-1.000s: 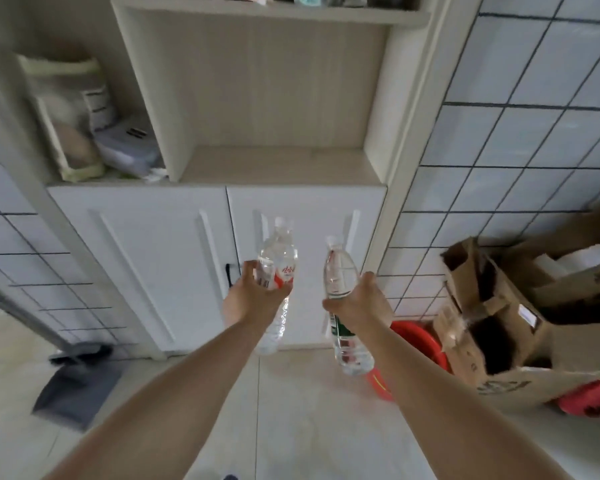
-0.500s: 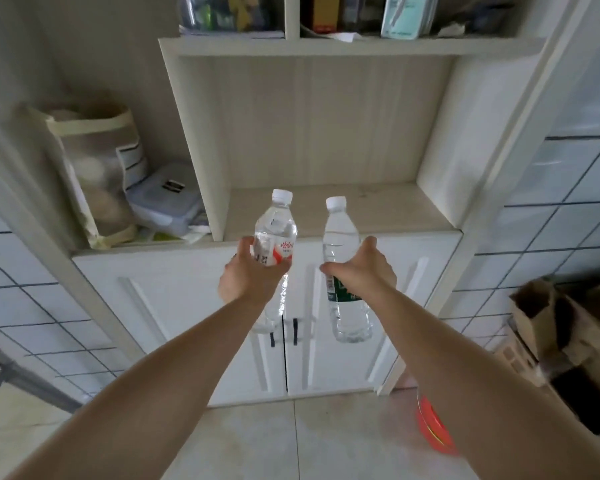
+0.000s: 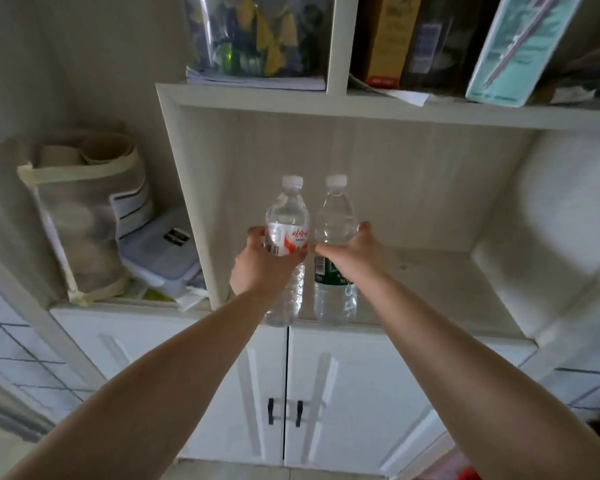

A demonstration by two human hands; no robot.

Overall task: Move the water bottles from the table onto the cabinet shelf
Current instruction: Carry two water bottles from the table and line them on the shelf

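At the centre of the frame both arms reach forward, each hand wrapped round a bottle. The left hand (image 3: 262, 268) has its fingers and thumb curled round the red-label bottle (image 3: 286, 251) at the label; the right hand (image 3: 355, 252) grips the green-label bottle (image 3: 335, 271) about its middle. Both bottles stand upright, side by side and almost touching.

A second ago they hung low, in front of the white doors (image 3: 326, 393) with the floor beneath. Half a second ago their caps had reached shelf height. Now their bases sit level with the front edge of the open shelf (image 3: 430, 282) at centre right, and the cabinet fills more of the frame, so the person has stepped closer and lifted.

Whether the bases already rest on the board or hover just above its lip is hard to tell from this angle. Either way the carry looks nearly done: what probably remains is to push them inward and let go. The compartment at left holds a bag (image 3: 84, 216) and a lidded box (image 3: 163, 251).
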